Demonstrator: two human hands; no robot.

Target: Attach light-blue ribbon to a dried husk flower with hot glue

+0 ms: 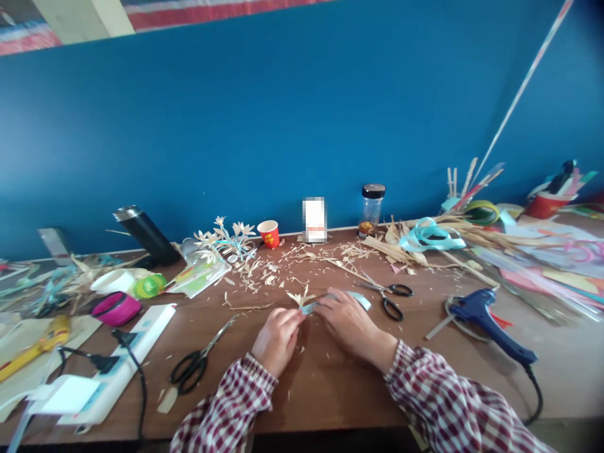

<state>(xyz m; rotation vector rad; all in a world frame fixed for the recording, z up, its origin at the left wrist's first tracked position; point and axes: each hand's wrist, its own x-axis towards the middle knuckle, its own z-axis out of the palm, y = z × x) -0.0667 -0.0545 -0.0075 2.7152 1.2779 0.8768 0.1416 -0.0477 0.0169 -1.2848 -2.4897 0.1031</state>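
Note:
Near the middle of the table, my left hand (278, 333) pinches the base of a small cream-coloured flower (300, 298), which looks made of dried husk. My right hand (346, 319) is closed on a light blue ribbon (362, 301). One end of the ribbon meets the flower's base, and the other shows beyond my right fingers. Black-handled scissors (391, 298) lie open just past my right hand. A second pair of scissors (191, 370) rests to the left of my left hand. Pale husk scraps (264, 270) are strewn behind both hands.
A blue glue gun (491, 321) lies at right with its cord. On the left are a white power strip (141, 343), a yellow glue gun (42, 343) and a black flask (146, 233). A red paper cup (268, 234) and a jar (372, 211) stand near the blue partition (302, 113).

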